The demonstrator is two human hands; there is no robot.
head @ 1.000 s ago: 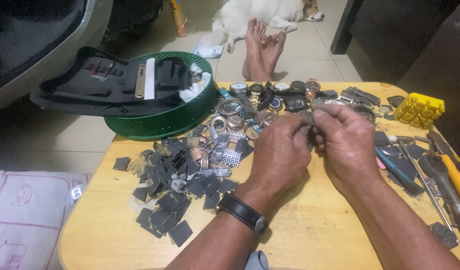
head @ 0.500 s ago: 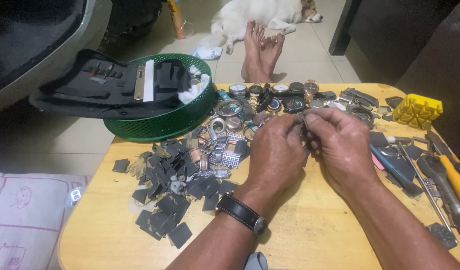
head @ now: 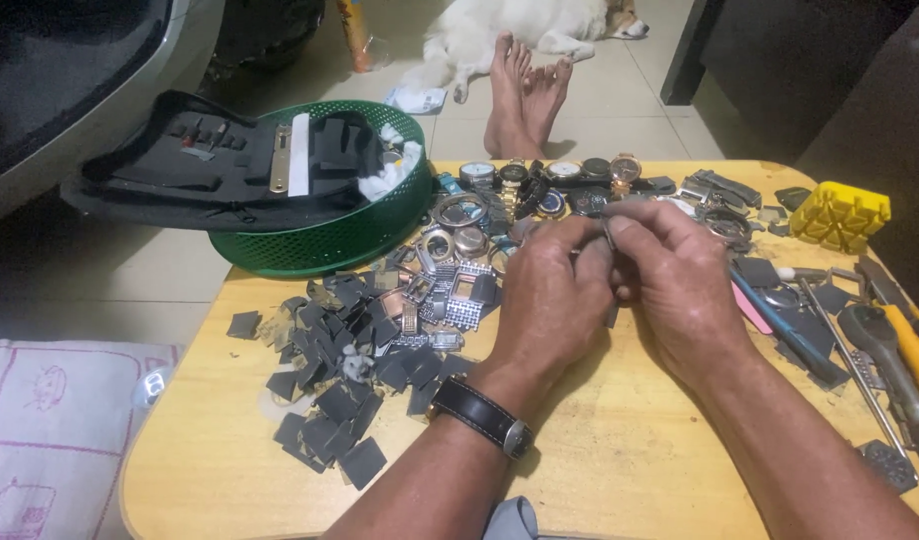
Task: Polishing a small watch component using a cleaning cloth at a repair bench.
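- While both hands meet mid-worktop, the left hand (head: 555, 300) and right hand (head: 675, 285) pinch a small metal piece (head: 608, 228), steadying it.
- Watch parts (head: 450, 270) lie heaped toward the far edge.

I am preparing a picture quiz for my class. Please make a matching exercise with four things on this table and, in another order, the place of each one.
Things:
1. green basket
2. yellow block
3. wristwatch with black strap
4. pile of dark flat pieces

Places:
a. on the left wrist
b. far right part of the table
c. far left edge of the table, under a black tool case
d. on the table, left of the left hand

Pairs: 1-c, 2-b, 3-a, 4-d
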